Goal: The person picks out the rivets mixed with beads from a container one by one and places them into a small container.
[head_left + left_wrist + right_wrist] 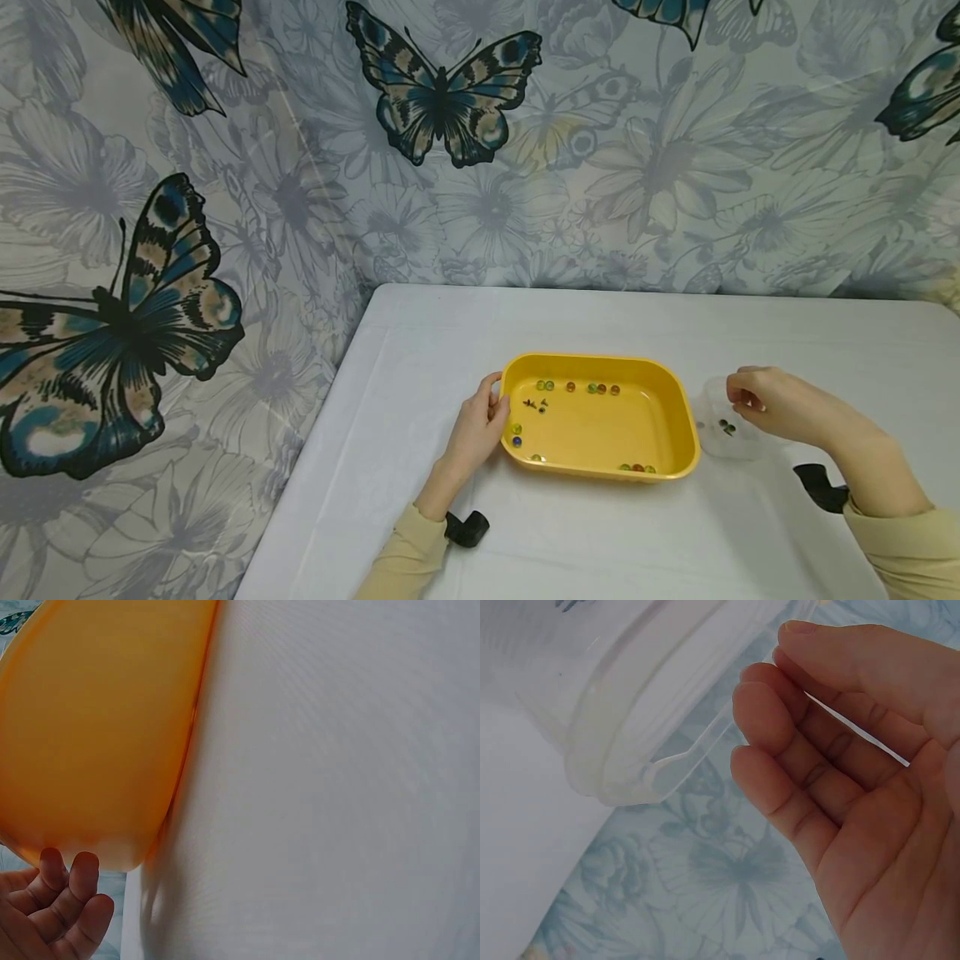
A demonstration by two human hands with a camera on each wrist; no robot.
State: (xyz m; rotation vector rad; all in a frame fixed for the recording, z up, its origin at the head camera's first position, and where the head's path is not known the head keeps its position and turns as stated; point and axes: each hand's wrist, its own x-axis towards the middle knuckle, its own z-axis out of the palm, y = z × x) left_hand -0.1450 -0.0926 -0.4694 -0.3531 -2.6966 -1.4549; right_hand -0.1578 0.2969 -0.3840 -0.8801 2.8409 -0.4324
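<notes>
A yellow plastic tray (630,421) lies on the white-covered table, with several glass marbles (602,389) scattered along its inside edges. My left hand (472,427) grips the tray's left end, its fingers (84,881) bent against the rim in the left wrist view. To the right of the tray is a clear plastic container (615,727) with a few small dark and green pieces (727,427) in it. Above this container hovers my right hand (787,406), thumb and index fingertips together. Whether anything is between them is hidden; the other fingers curl loosely.
Small dark pieces (534,405) lie near the tray's left side. A white cloth (442,333) covers the table. Behind and left of it hangs grey-blue fabric (495,217) printed with flowers and butterflies. Each wrist wears a black band (467,528).
</notes>
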